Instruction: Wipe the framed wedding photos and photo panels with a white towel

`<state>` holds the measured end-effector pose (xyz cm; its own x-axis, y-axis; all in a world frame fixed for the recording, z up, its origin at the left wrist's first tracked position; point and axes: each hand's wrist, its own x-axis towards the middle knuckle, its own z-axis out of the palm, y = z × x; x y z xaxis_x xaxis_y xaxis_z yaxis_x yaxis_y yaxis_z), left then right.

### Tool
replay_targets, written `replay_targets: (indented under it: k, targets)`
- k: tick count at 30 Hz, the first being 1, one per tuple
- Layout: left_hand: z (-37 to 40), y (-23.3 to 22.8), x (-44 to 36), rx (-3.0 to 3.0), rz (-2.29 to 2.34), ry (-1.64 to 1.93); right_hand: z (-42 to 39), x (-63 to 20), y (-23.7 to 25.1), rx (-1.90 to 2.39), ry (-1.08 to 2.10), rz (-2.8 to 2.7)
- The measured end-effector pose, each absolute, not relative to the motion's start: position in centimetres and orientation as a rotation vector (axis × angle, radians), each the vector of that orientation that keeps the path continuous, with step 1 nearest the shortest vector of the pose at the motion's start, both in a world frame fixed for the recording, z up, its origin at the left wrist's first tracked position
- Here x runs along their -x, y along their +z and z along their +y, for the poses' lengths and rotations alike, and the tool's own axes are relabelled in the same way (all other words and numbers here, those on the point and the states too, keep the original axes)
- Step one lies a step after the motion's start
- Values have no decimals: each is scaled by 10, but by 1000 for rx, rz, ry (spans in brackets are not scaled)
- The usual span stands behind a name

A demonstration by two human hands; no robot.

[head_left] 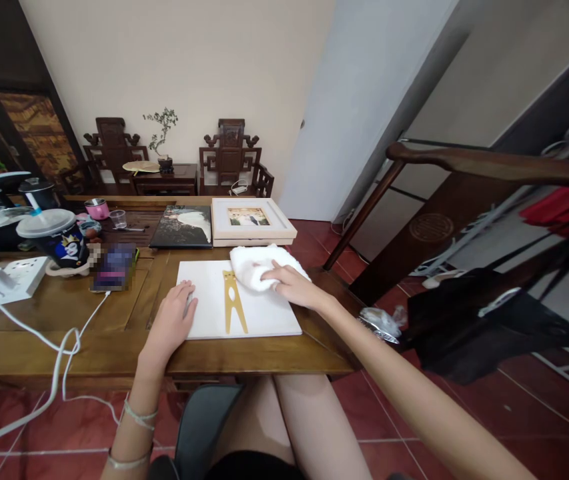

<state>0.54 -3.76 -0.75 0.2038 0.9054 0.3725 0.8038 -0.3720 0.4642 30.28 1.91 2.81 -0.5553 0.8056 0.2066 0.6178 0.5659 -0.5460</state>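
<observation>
A flat white board (264, 319) lies on the wooden table before me. On its middle is a flat golden shape (231, 301) with two long legs and a small oval hole. My left hand (174, 312) rests at the board's left edge, fingers stretched out and thumb apart. A fluffy white towel (247, 260) lies bunched over the board's upper right corner. Fingers of my right hand (287, 281) press into the towel and are closed on its fold; their tips are partly hidden in it.
Behind the board are a white framed picture (274, 220) and a dark album (181, 227). To the left stand a phone (114, 267) on a cable, a lidded cup (59, 237) and a power strip (19, 277). A wooden chair (404, 227) stands right of the table (204, 360).
</observation>
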Motion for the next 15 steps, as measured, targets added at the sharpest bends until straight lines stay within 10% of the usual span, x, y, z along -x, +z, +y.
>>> replay_targets:
  k: [15]
  targets:
    - [-38,-8,-7,-2305,1669,892,-87,-338,49,1166,873,-2499]
